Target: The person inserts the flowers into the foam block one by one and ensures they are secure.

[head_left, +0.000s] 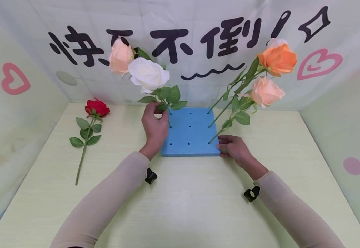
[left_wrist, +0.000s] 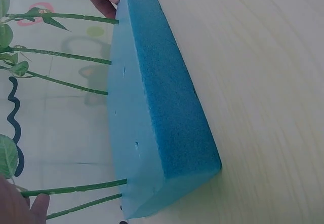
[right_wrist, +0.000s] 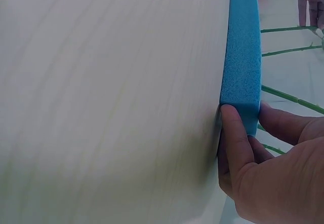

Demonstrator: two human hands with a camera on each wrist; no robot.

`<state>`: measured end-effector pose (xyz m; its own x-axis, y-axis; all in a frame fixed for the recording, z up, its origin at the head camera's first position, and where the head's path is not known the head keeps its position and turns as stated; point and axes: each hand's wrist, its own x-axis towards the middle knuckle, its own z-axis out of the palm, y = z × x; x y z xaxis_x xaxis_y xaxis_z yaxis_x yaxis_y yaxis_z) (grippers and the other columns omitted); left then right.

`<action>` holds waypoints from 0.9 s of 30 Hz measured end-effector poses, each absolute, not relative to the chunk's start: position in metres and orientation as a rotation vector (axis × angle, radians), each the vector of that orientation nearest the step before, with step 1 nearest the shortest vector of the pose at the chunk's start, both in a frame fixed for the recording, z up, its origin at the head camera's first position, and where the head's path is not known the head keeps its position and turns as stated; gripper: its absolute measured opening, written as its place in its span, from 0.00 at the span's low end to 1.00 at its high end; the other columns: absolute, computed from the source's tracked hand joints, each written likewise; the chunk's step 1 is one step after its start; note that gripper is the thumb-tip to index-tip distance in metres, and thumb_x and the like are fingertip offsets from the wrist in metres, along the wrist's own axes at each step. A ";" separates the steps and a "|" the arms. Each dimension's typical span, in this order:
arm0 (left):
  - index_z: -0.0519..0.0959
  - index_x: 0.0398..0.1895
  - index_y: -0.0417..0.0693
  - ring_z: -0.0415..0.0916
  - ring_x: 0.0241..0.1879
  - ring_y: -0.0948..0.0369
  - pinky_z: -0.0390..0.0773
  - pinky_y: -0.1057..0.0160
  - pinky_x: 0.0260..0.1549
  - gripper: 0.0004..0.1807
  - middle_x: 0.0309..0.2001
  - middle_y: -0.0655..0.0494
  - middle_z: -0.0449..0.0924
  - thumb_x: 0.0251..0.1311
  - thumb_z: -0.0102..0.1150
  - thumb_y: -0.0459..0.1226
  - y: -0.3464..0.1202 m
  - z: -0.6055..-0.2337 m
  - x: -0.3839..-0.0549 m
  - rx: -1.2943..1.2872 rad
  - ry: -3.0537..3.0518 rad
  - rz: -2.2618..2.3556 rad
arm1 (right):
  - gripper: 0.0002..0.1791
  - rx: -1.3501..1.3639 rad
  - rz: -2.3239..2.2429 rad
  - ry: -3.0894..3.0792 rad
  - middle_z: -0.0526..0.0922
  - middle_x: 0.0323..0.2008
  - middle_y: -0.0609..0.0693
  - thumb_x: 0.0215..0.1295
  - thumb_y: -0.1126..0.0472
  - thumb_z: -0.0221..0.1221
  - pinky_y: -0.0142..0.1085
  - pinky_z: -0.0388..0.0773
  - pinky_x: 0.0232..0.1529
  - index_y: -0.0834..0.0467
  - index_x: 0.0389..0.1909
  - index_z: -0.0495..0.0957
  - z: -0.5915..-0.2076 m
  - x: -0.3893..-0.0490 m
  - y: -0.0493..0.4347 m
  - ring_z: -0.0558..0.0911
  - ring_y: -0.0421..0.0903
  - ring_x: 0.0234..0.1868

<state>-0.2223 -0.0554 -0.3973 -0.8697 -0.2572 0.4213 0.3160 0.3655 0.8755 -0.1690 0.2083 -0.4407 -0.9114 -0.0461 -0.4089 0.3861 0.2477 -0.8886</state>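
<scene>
My left hand [head_left: 156, 127] pinches the stem of a white artificial rose [head_left: 149, 74], just below its leaves. That stem stands in the left side of a blue foam block [head_left: 195, 135], and a second stem beside it bears a peach rose [head_left: 120, 59]. At the block's right front corner, my right hand [head_left: 234, 148] grips the edge, thumb on top and fingers at the side and underneath, as the right wrist view shows. Three stems lean out of the block's right row; an orange rose [head_left: 277, 59] and a pink rose [head_left: 266, 92] top them, overlapping a third bloom.
A red rose [head_left: 97, 107] with a leafy stem lies on the pale wooden table [head_left: 180, 199], left of the block. Small holes dot the block's middle column and its front left. A printed white cloth [head_left: 192, 20] hangs behind and along both sides.
</scene>
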 end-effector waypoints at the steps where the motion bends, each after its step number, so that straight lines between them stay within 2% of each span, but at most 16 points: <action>1: 0.76 0.46 0.37 0.77 0.40 0.54 0.80 0.61 0.31 0.11 0.42 0.46 0.78 0.61 0.56 0.27 -0.056 -0.397 -0.223 -0.049 -2.142 -1.529 | 0.28 0.311 -1.706 2.176 0.71 0.59 0.65 0.67 0.68 0.57 0.34 0.85 0.41 0.67 0.67 0.65 -0.440 -0.169 0.208 0.81 0.38 0.35; 12: 0.77 0.46 0.39 0.75 0.40 0.53 0.78 0.58 0.41 0.11 0.39 0.46 0.79 0.59 0.56 0.28 -0.062 -0.393 -0.229 0.023 -2.184 -1.601 | 0.28 0.315 -1.711 2.173 0.71 0.58 0.65 0.67 0.68 0.57 0.34 0.85 0.41 0.67 0.67 0.65 -0.441 -0.169 0.208 0.81 0.38 0.35; 27: 0.76 0.45 0.39 0.75 0.40 0.53 0.78 0.58 0.41 0.10 0.39 0.46 0.79 0.60 0.57 0.29 -0.064 -0.396 -0.231 -0.007 -2.188 -1.595 | 0.28 0.320 -1.706 2.182 0.71 0.59 0.65 0.68 0.68 0.57 0.34 0.85 0.42 0.67 0.67 0.65 -0.441 -0.169 0.208 0.81 0.39 0.36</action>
